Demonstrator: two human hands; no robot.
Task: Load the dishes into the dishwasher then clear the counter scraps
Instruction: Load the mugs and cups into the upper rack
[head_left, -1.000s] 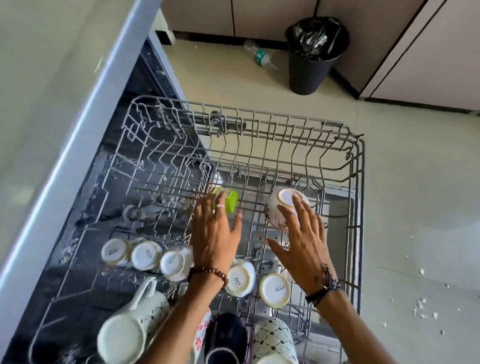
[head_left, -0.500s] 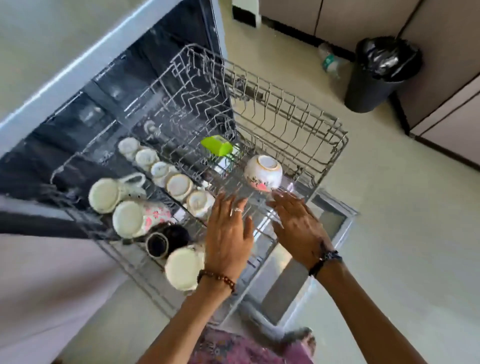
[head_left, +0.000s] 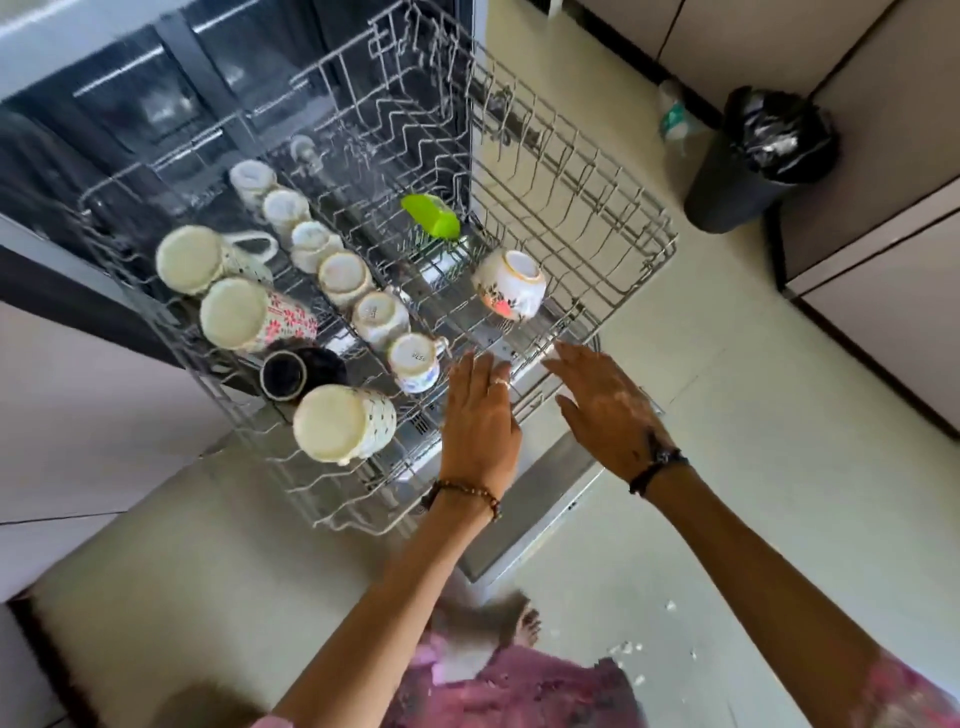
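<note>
A: What does the head view show of the two hands?

B: Both hover over the near edge of the dishwasher rack, palms down, holding nothing. The left hand has its fingers straight and close together; the right hand has its fingers extended and slightly spread, tips near the rack rim.

A: Where are the dishes?

B: All in the rack. A row of small white cups stands upside down along the middle. Larger mugs lie left of it: a floral mug, a dark mug, a dotted mug and a white jug-like mug. A flowered bowl sits inverted and tilted, apart from the rest, and a green plastic piece lies behind it.

A: How is the step best done?

B: Probably the rack is to be pushed in. Press evenly with both palms on the front rim and slide slowly; the tilted bowl looks loosely seated and could tip.

A: What cannot be made out?

B: Whether either hand touches the wire is unclear. The counter and its scraps are out of view. The dishwasher interior is dark and blurred. White crumbs dot the floor; their nature is uncertain. A black bin stands well apart.
</note>
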